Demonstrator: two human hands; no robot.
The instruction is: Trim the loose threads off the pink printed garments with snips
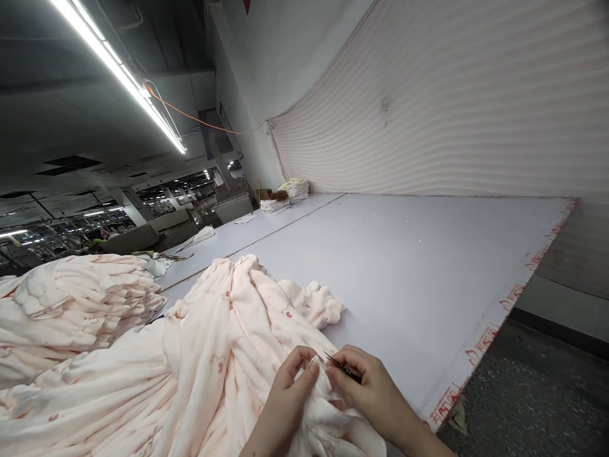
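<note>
A pale pink fleece garment (204,355) with small red and tan prints lies in loose folds across the near side of the table. Its edge is bunched up between my hands at the front. My left hand (292,387) is closed, pinching that cloth between thumb and fingers. Small dark thread snips (343,368) lie in my closed right hand (366,384), with the pointed tip aimed left toward my left fingers. The right fingertips are close to the bunched cloth; whether they also grip it I cannot tell.
The pale table (404,266) has a red-printed right edge. A heap of similar pink pieces (80,304) lies at left. Stacked folded cloths (285,195) stand at the far end. A striped fabric sheet (428,101) hangs along the wall. A lit tube lamp (124,73) is overhead.
</note>
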